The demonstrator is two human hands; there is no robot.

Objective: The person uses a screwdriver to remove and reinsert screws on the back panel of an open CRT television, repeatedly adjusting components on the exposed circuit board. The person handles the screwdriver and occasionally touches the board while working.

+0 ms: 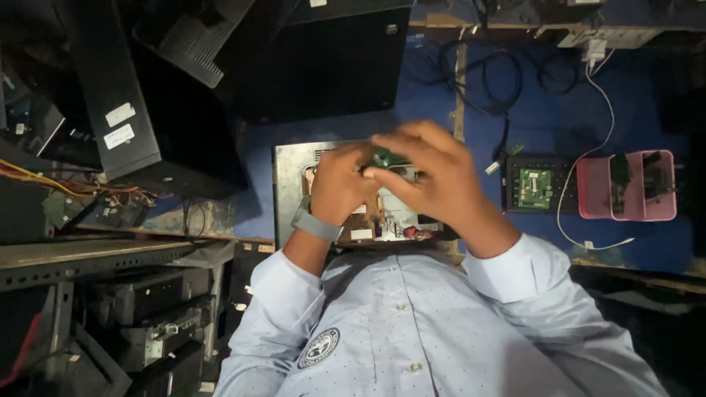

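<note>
Green shows between the fingers: a small circuit board (387,157) is pinched from both sides, just above the middle of the view. The left hand (340,184), with a grey band (315,224) on its wrist, curls its fingertips onto the board's near end from about eight o'clock. The right hand (434,176) closes over it from four o'clock, thumb and forefinger gripping the edge; most of the board is hidden under those fingers. Both hands hover over an opened metal chassis (288,176) lying on the blue bench (441,125), its inner boards showing pale beneath the palms.

At three o'clock from the hands sits a black unit with another green board (535,187) on top, and just beyond it a pink tray (592,192). A white cable (607,103) runs down from one o'clock past the tray. Black monitor casings (132,110) crowd ten and eleven o'clock. At six o'clock the person's pale dotted shirt (412,323) fills the lower view.
</note>
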